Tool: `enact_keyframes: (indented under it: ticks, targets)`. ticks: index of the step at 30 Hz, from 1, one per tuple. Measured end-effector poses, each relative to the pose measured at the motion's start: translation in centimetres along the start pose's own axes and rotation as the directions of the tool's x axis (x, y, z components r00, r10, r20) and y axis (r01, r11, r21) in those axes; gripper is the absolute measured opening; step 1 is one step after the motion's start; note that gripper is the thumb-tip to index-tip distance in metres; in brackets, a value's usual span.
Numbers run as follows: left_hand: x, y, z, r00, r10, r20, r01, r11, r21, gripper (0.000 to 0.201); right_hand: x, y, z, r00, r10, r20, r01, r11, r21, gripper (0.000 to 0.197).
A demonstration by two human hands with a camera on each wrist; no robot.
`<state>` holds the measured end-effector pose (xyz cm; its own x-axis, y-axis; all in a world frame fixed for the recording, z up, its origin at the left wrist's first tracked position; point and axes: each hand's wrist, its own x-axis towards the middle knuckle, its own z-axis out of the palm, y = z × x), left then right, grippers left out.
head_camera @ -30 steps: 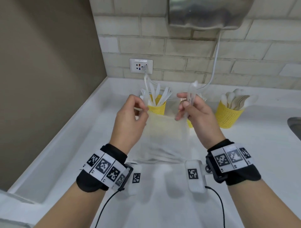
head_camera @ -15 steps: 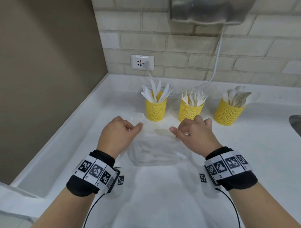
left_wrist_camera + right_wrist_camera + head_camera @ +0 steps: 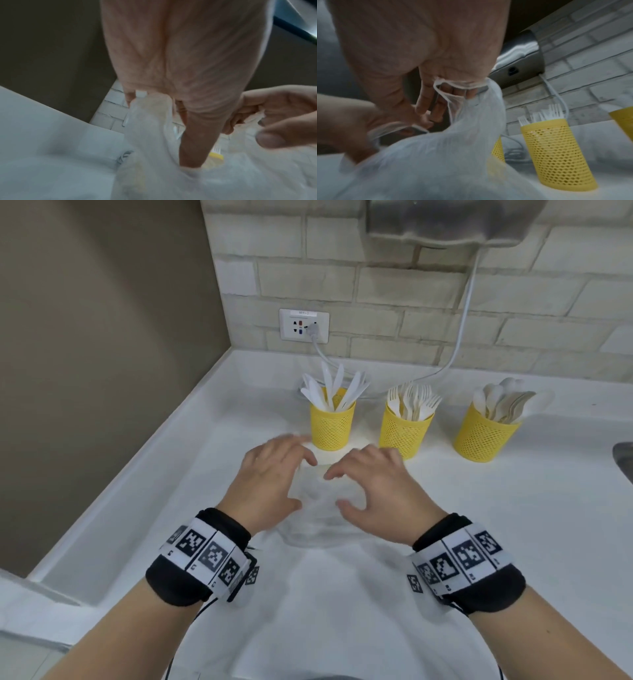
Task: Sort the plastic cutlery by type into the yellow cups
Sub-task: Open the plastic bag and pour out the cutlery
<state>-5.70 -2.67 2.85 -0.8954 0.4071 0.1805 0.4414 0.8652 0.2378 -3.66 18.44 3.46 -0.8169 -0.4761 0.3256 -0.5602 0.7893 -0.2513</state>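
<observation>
Looks like the sorting's basically done: knives [image 3: 330, 392], forks [image 3: 412, 402] and spoons [image 3: 505, 402] each stand in their own yellow cup [image 3: 332, 422]. A second ago the clear plastic bag [image 3: 318, 508] was held up; now it's down on the white bench [image 3: 513, 525], just in front of the knife cup (seems empty, hard to tell). Left hand [image 3: 270, 481] and right hand [image 3: 378, 491] both have the grip bunched on its mouth. Plenty of open bench nearer than that cup; the wall corner sits to its left.

3 yellow mesh cups [image 3: 332, 424]; white cutlery [image 3: 334, 390]; seemingly clear bag [image 3: 318, 508].
</observation>
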Motion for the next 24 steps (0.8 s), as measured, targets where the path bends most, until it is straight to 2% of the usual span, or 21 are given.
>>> enact_keyframes:
  ticks: [2, 4, 8, 10, 12, 15, 16, 19, 20, 22, 23, 24]
  targets:
    - [0.4, 0.0, 0.2, 0.994, -0.018, 0.106, 0.020, 1.000, -0.012, 0.045, -0.2, 0.2, 1.2, 0.986, 0.000, 0.168, 0.019, 0.994, -0.108, 0.029]
    - [0.7, -0.5, 0.0, 0.987, -0.096, 0.127, 0.108, 0.990, -0.089, 0.029, -0.6, 1.0, 1.7, 0.978, 0.059, 0.199, -0.022, 0.983, -0.181, 0.022]
    - [1.0, -1.9, -1.0, 0.974, -0.213, -0.078, 0.183, 0.941, -0.283, 0.009, -1.1, 2.5, 0.8, 0.982, 0.139, 0.127, -0.123, 0.984, -0.126, 0.024]
    - [1.2, -2.2, -1.9, 0.940, -0.292, -0.178, 0.214, 0.907, -0.363, 0.002, -1.1, 3.0, 0.3, 0.991, 0.129, 0.021, -0.127, 0.989, -0.074, 0.023]
    - [1.5, -2.1, -2.7, 0.906, -0.344, -0.247, 0.235, 0.893, -0.385, 0.005, -1.1, 3.3, -0.1, 0.986, 0.114, -0.124, -0.110, 0.993, 0.038, 0.021]
    - [2.0, -2.0, -3.5, 0.892, -0.336, -0.303, 0.229, 0.913, -0.338, 0.004, -1.2, 3.6, -1.1, 0.962, 0.107, -0.251, -0.086, 0.992, 0.094, 0.025]
    - [2.2, -1.9, -3.7, 0.899, -0.317, -0.302, 0.228, 0.927, -0.297, 0.008, -1.2, 3.7, -1.4, 0.966, 0.104, -0.236, -0.094, 0.994, 0.052, 0.028]
    - [2.3, -1.7, -4.0, 0.955, -0.206, -0.212, 0.199, 0.979, -0.056, 0.041, -0.6, 3.2, -1.8, 0.985, 0.170, -0.018, -0.171, 0.966, -0.194, 0.041]
    - [2.5, -1.6, -4.0, 0.967, -0.178, -0.181, 0.182, 0.983, 0.002, 0.045, -0.3, 2.9, -1.8, 0.980, 0.199, -0.013, -0.196, 0.951, -0.239, 0.045]
    - [2.6, -1.1, -3.7, 0.964, -0.194, -0.180, 0.199, 0.980, 0.009, 0.035, 0.4, 1.5, -2.1, 0.973, 0.167, -0.162, -0.193, 0.967, -0.164, 0.041]
    - [2.7, -0.6, -3.5, 0.955, -0.219, -0.198, 0.223, 0.975, -0.005, 0.027, 0.8, 0.5, -2.1, 0.958, 0.117, -0.260, -0.142, 0.987, -0.078, 0.034]
    - [2.7, -0.3, -3.2, 0.947, -0.244, -0.208, 0.245, 0.969, -0.020, 0.022, 1.2, -0.5, -2.0, 0.952, 0.084, -0.293, -0.076, 0.996, 0.041, 0.028]
